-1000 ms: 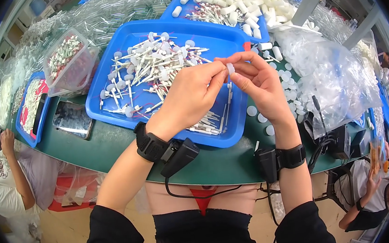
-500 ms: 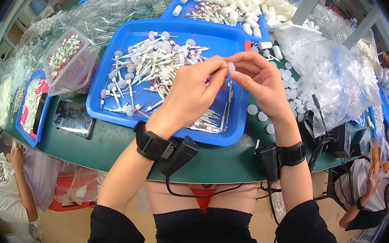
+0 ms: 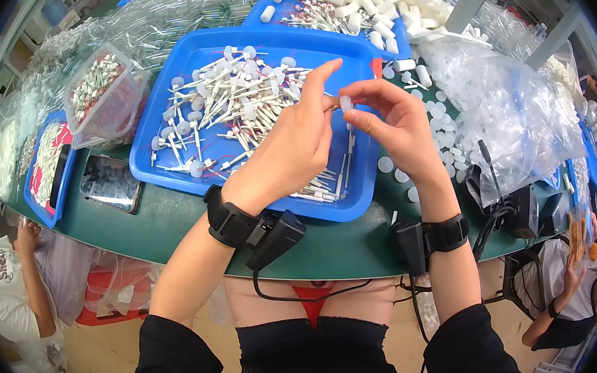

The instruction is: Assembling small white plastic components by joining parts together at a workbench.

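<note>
My left hand (image 3: 293, 142) is over the right part of a large blue tray (image 3: 138, 153), its index finger stretched out and the other fingers curled. What those fingers hold is mostly hidden. Facing it, my right hand (image 3: 399, 125) pinches a small translucent white disc (image 3: 346, 103) between thumb and fingertips, edge toward me. The disc sits close against the left fingertips. Below them in the tray lies a heap of thin white stick-like parts (image 3: 232, 96) with red wires, many of them capped with similar discs. Loose discs (image 3: 385, 164) are scattered on the table right of the tray.
Behind is a second blue tray (image 3: 254, 19) with white foam-like cylinders (image 3: 396, 4). To the left are a clear plastic box (image 3: 101, 119), a phone (image 3: 110, 183) and a small blue tray (image 3: 55, 210). Plastic bags (image 3: 514, 108) lie right. Two people sit at the sides.
My left index finger has lifted away from the disc and straightened. Both hands have shifted slightly left, the right one still pinching the disc.
</note>
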Motion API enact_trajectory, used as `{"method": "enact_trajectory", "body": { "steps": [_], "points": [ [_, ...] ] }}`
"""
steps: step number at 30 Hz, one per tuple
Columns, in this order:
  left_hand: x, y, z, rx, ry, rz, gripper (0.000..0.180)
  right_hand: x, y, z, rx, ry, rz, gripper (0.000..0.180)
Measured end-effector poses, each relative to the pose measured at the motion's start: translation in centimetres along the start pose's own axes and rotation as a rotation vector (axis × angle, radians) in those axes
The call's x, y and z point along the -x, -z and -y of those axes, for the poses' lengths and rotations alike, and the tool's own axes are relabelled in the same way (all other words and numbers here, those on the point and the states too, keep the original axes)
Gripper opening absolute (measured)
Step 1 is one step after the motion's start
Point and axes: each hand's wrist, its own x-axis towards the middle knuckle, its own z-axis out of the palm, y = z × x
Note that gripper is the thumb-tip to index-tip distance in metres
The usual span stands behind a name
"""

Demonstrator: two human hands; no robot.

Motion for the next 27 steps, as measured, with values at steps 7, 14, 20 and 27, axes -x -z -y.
{"method": "enact_trajectory", "body": {
  "steps": [7, 14, 20, 27],
  "points": [
    [-0.5, 0.7, 0.3, -0.140, 0.004, -0.020, 0.015, 0.1, 0.3, 0.4, -0.023, -0.110, -0.025, 0.025],
    [-0.1, 0.5, 0.6, -0.307, -0.151, -0.084, 0.013, 0.2, 0.2, 0.2, 0.030, -0.122, -0.037, 0.022],
    [0.1, 0.7, 0.5, -0.515, -0.206, 0.010, 0.017, 0.3, 0.3, -0.3, 0.088, -0.094, -0.026, 0.021],
    [-0.2, 0.9, 0.6, -0.400, -0.237, -0.080, 0.015, 0.0, -0.8, 0.2, -0.022, -0.108, -0.083, 0.018]
  ]
}}
